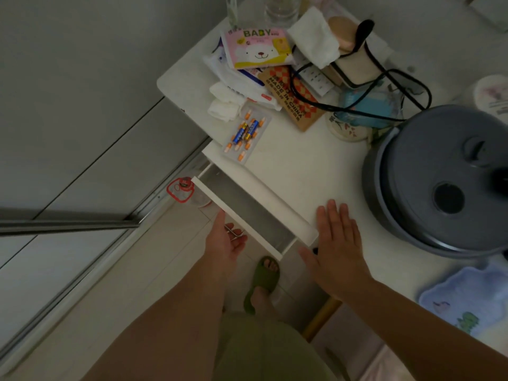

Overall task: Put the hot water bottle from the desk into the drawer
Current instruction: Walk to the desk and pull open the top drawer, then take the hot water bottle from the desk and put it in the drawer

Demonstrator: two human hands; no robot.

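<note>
The white desk's drawer is pulled partly out, and its grey inside looks empty. My left hand reaches under the drawer front, palm up, fingers curled on the metal drawer handle. My right hand lies flat and open on the desk top, beside the drawer's right corner. A pale blue plush hot water bottle with a dinosaur print lies at the desk's near right edge, apart from both hands.
A big grey round appliance stands right of my right hand. Behind it lie black cables, a pink BABY pack, a capsule blister with batteries and a glass. My foot in a green slipper is below the drawer.
</note>
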